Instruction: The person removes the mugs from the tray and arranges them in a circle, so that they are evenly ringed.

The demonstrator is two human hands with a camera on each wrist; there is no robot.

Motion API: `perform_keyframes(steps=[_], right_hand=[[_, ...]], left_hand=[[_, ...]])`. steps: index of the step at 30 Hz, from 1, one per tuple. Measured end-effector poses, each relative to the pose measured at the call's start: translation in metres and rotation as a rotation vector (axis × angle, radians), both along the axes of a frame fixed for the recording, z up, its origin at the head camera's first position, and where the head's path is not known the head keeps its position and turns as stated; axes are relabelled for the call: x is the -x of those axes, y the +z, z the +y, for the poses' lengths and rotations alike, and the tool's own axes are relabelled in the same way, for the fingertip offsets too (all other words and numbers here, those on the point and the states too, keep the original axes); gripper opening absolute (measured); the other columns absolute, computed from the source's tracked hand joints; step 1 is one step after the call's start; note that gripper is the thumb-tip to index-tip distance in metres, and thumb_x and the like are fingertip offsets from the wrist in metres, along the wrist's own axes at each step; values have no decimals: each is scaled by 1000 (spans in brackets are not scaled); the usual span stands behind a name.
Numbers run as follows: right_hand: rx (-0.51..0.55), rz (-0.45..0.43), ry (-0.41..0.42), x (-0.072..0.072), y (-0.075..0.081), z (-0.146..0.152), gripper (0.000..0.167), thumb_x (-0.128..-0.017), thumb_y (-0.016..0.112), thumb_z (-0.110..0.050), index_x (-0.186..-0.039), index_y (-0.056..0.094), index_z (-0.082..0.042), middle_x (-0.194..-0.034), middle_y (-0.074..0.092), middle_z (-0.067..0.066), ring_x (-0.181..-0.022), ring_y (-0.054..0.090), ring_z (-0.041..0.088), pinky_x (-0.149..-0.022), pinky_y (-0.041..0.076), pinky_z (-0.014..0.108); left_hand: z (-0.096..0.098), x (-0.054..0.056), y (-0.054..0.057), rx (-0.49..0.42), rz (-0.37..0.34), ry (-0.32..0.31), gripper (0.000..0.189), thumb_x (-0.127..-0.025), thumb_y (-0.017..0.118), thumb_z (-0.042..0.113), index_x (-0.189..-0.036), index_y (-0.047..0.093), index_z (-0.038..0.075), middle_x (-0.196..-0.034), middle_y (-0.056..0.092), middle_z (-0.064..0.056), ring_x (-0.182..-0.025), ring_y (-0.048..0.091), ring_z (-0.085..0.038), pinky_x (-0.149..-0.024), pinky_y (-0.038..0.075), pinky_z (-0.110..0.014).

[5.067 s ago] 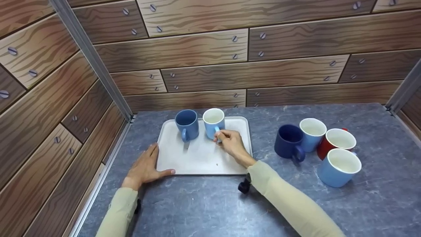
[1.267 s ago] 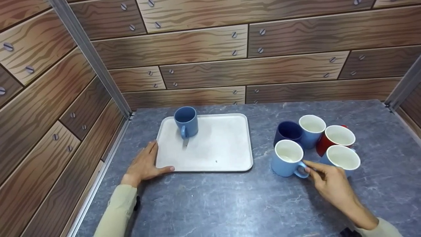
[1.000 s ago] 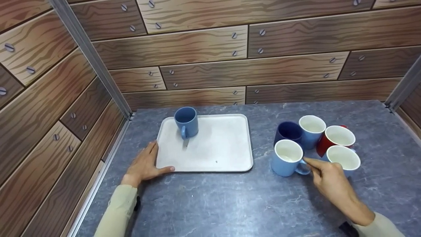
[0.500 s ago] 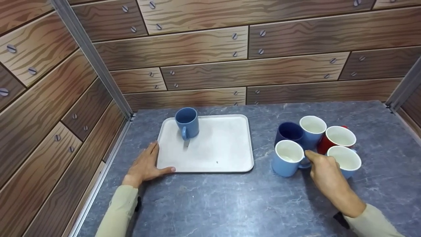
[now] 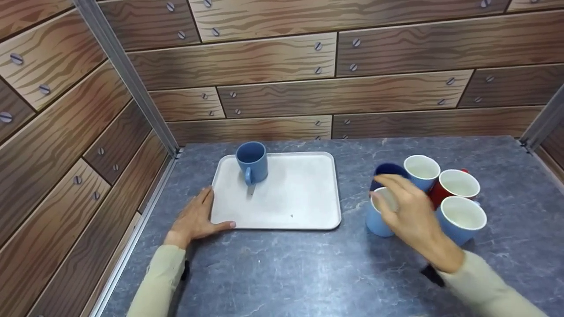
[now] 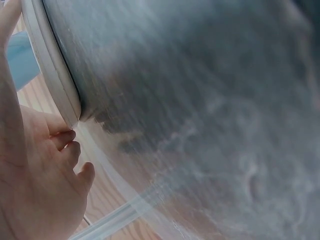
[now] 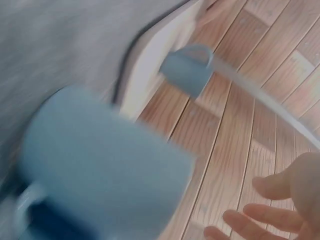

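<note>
My left hand (image 5: 194, 218) rests against the left front corner of a white tray (image 5: 304, 193), fingers along its side and thumb at the front edge. A medium-blue mug (image 5: 252, 164) stands at the tray's back left. Right of the tray stands a light blue mug with a white inside (image 5: 378, 221). My right hand (image 5: 407, 209) passes above it, partly hiding it. In the right wrist view that light blue mug (image 7: 105, 160) is at lower left, and my fingers (image 7: 270, 215) are spread apart from it, holding nothing.
Close around the light blue mug stand a dark blue mug (image 5: 387, 169), another light blue mug (image 5: 423, 178), a red mug (image 5: 436, 193) and one more light blue mug (image 5: 458, 229). Wood-patterned walls (image 5: 246, 66) border the grey table (image 5: 282, 268) at the back and sides.
The light blue mug has gone from the tray to the group at right. My right hand has let go of its handle and moved left above it. My left hand stays put.
</note>
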State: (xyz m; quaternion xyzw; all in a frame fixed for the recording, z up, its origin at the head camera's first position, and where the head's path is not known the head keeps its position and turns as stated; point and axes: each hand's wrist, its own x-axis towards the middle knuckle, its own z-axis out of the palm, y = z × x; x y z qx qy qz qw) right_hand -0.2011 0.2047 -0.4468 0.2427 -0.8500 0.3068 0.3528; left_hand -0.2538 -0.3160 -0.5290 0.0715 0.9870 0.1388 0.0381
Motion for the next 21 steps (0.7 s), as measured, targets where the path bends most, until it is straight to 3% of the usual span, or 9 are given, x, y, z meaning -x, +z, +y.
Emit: perform_keyframes(steps=[5, 7, 14, 21], right_hand=[[-27, -121, 129, 26, 10, -44, 39, -89, 87, -11, -122, 75, 6, -118, 77, 20, -110, 74, 37, -99, 60, 46], [-25, -205, 170, 36, 12, -63, 41, -92, 86, -16, -125, 73, 6, -119, 76, 20, -110, 74, 38, -97, 62, 51], [54, -516, 300, 72, 18, -124, 43, -99, 79, -25, -131, 70, 2, -129, 73, 22, -117, 72, 41, -100, 62, 54], [70, -657, 349, 102, 7, -180, 45, -101, 76, -27, -133, 68, 3, -133, 72, 23, -118, 71, 41, -105, 60, 51]], left_hand=[[-1, 0, 1, 0, 6, -7, 136, -77, 69, 88, -169, 21, -1, -177, 20, -23, -163, 22, -44, -134, 23, -59], [-2, -1, 0, -4, 12, -4, 136, -77, 69, 87, -169, 21, 0, -177, 21, -23, -163, 22, -44, -133, 23, -59], [-1, -1, 0, -8, 27, -5, 136, -77, 70, 87, -168, 23, -1, -176, 22, -23, -162, 24, -44, -134, 23, -59], [-2, -1, 1, -2, 15, 1, 137, -76, 70, 88, -168, 23, -2, -176, 21, -24, -162, 24, -46, -132, 24, -61]])
